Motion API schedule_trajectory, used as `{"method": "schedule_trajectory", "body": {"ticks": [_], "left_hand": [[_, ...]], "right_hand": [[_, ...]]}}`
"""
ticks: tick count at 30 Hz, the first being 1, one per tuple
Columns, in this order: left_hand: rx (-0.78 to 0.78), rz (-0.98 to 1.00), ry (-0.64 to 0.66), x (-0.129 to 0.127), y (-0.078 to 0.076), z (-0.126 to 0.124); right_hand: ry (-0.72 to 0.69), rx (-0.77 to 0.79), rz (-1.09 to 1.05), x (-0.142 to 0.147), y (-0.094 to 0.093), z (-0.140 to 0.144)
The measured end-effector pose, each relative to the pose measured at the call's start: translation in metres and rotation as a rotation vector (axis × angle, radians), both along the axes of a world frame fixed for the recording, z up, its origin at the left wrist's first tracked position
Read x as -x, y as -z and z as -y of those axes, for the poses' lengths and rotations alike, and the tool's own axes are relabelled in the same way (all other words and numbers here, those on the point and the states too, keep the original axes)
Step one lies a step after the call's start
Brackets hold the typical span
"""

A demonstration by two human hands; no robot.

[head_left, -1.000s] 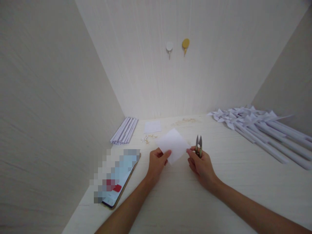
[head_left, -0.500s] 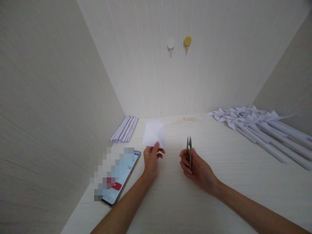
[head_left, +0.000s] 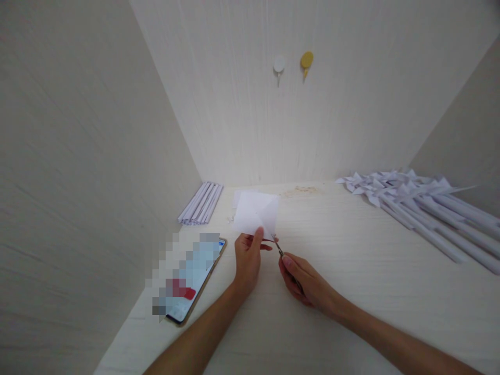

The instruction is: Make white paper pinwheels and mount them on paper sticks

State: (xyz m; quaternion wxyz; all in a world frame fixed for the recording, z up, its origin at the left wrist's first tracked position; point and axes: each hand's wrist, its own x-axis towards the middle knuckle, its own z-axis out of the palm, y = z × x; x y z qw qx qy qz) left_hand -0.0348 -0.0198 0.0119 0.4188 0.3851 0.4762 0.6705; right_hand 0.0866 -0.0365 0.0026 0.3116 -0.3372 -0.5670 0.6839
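1. Left hand pinches the white paper square at its lower edge, held up just above the bench, centre frame.
2. Right hand is closed on the thread snips; tips sit at the paper's lower right corner.
3. Paper looks thin, light and floppy, and likely creases easily. Best held near the cut line so the edge stays taut.
4. Versus half a second back: the snips were upright and clear of the sheet, now tilted left and at its edge. Paper has turned flatter to the camera.
5. Phone lower left, rolled paper sticks behind it, paper pinwheels at right.
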Motion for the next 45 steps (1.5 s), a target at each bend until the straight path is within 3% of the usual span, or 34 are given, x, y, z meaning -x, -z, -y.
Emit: {"method": "schedule_trajectory", "body": {"ticks": [11, 45], "left_hand": [[0.021, -0.008, 0.055, -0.0026, -0.0004, 0.0021], [0.03, -0.008, 0.037, -0.0024, 0.0009, 0.003]], "right_hand": [[0.0, 0.002, -0.032, -0.0004, 0.0021, -0.001], [0.038, -0.075, 0.023, 0.0004, 0.0015, 0.0001]]}}
